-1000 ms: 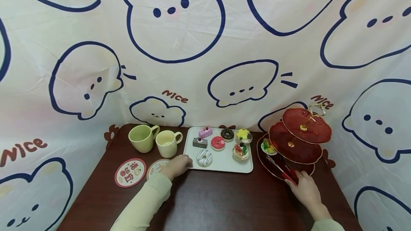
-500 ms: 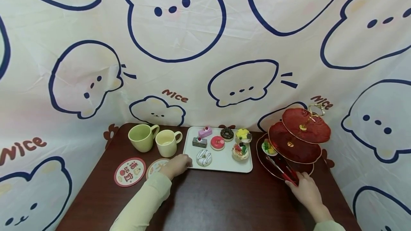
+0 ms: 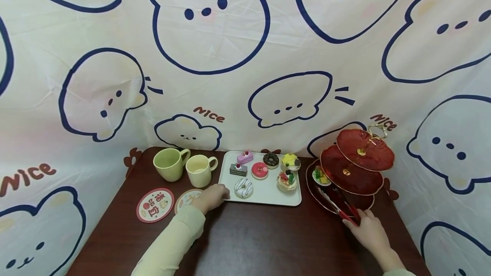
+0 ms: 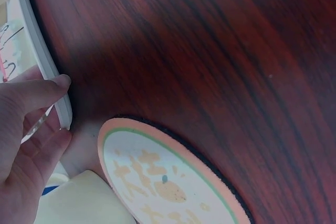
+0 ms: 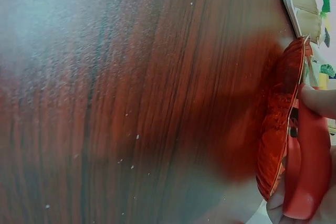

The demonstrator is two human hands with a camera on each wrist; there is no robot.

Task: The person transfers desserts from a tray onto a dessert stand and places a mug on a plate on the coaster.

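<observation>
My left hand (image 3: 212, 198) pinches the near left corner of a white rectangular tray (image 3: 264, 197); in the left wrist view the thumb lies on its rim (image 4: 46, 59). On the tray sit a white striped donut (image 3: 243, 188), a pink donut (image 3: 260, 170), a chocolate donut (image 3: 271, 160), two cake slices and two fruit-topped pastries. My right hand (image 3: 370, 231) holds red-handled tongs (image 3: 350, 216), their arms spread over the lowest plate of a red three-tier stand (image 3: 352, 169). A small fruit tart (image 3: 321, 176) lies on that plate near the tong tips, apart from them as far as I see.
A green mug (image 3: 168, 166) and a cream mug (image 3: 199, 173) stand left of the tray. Two round coasters lie in front of them, one red-rimmed (image 3: 155, 205), the other (image 4: 157, 177) beside my left hand. A patterned cloth hangs behind the dark wooden table (image 3: 268, 242).
My right hand has shifted slightly to the right and nearer to me with the tongs. The left hand stays on the tray corner.
</observation>
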